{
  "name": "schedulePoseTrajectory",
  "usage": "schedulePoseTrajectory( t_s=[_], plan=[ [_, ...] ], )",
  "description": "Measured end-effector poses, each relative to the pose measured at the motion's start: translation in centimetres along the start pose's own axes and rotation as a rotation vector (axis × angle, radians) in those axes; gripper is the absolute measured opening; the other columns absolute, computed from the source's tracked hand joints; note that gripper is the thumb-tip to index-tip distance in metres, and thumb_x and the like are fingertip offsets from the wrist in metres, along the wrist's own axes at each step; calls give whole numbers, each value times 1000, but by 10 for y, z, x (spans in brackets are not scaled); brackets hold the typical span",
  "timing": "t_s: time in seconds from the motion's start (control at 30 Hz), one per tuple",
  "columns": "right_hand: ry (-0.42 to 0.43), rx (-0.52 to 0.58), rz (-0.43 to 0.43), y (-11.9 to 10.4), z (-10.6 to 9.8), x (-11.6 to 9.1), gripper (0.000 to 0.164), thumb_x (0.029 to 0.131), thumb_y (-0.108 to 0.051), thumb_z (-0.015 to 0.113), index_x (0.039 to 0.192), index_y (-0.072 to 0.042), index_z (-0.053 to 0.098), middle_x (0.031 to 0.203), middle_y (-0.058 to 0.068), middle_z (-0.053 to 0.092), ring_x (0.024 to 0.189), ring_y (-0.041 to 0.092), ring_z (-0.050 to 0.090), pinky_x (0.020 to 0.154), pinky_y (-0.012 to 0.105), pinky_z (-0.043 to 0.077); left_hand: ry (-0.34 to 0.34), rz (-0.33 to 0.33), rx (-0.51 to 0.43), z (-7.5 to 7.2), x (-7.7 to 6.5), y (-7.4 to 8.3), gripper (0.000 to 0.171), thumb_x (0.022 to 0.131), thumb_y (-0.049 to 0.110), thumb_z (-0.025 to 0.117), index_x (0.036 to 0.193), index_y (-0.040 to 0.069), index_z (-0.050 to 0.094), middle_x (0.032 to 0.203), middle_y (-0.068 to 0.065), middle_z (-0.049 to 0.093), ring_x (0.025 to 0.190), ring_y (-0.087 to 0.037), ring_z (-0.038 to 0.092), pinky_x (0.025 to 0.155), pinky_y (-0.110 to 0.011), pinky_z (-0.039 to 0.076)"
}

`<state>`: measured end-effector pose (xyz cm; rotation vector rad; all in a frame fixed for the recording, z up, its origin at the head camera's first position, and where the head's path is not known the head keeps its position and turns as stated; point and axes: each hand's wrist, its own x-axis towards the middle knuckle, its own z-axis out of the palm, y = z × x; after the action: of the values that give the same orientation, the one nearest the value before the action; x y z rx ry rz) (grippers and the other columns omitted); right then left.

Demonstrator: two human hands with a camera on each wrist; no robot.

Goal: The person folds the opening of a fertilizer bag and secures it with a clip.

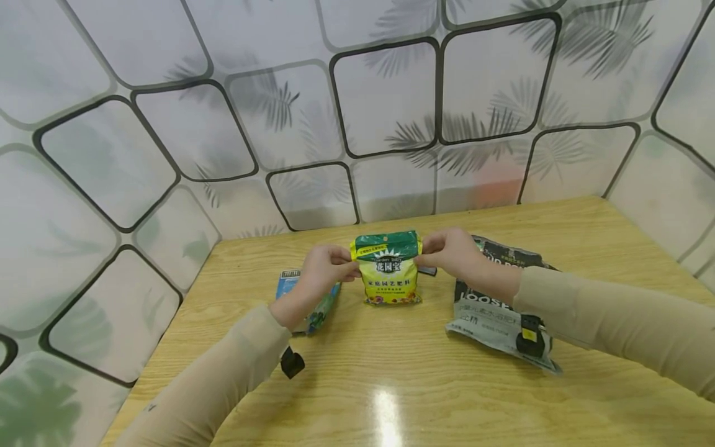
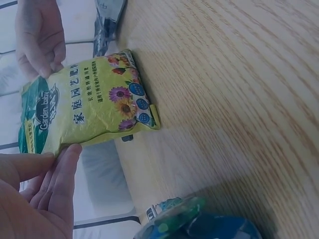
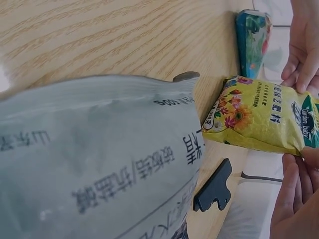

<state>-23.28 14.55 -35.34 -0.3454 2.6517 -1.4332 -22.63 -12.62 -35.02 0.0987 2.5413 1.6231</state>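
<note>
A yellow and green fertilizer bag (image 1: 390, 279) stands upright at the middle of the table, its printed front facing me. My left hand (image 1: 329, 268) pinches its left edge near the top between thumb and fingers. On the opposite side my right hand (image 1: 449, 251) pinches the right edge at about the same height. The left wrist view shows the bag (image 2: 99, 102) with flowers printed along its lower end and the left thumb (image 2: 30, 164) at its edge. In the right wrist view the right hand's fingers (image 3: 291, 191) lie against the bag's (image 3: 254, 117) side.
A blue and green bag (image 1: 321, 310) lies left, partly behind my left forearm. At the right, a large black and grey bag (image 1: 486, 323) lies beneath my right forearm. Behind the yellow bag is a black clip (image 3: 214, 186). Patterned curtain (image 1: 385, 99) borders the wooden table (image 1: 357, 385).
</note>
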Motion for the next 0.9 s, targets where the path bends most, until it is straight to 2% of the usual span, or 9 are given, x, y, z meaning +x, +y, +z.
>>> schedulePoseTrajectory(
  t_s=[0.2, 0.37, 0.63, 0.9],
  plan=[
    [-8, 5, -12, 1, 0, -1, 24, 96, -21, 80, 108, -1, 78, 121, 20, 76, 113, 34, 69, 90, 46, 59, -5, 1, 0, -1, -2, 1, 11, 101, -1, 70, 109, -8, 71, 113, -29, 77, 102, -38, 80, 93, -49, 67],
    [-4, 1, -17, 4, 0, -1, 18, 96, -19, 79, 104, -3, 78, 115, 17, 77, 107, 31, 70, 88, 43, 57, -7, 6, 3, -1, -1, -1, 12, 101, -1, 70, 110, -8, 72, 112, -28, 78, 100, -35, 80, 93, -47, 67],
    [1, 7, -16, 3, 2, -2, 24, 96, -21, 80, 109, -1, 77, 113, 17, 77, 104, 29, 70, 89, 44, 57, -15, -11, -16, -2, -1, -2, 11, 101, -1, 70, 110, -8, 72, 112, -29, 77, 107, -42, 77, 95, -49, 66],
    [0, 4, -5, 3, 2, -1, 26, 96, -22, 80, 111, -1, 75, 113, 16, 77, 103, 28, 71, 89, 43, 58, -15, -17, -24, -2, -1, -3, 13, 101, 0, 70, 112, -8, 72, 113, -28, 77, 109, -43, 77, 97, -49, 65]
  ],
)
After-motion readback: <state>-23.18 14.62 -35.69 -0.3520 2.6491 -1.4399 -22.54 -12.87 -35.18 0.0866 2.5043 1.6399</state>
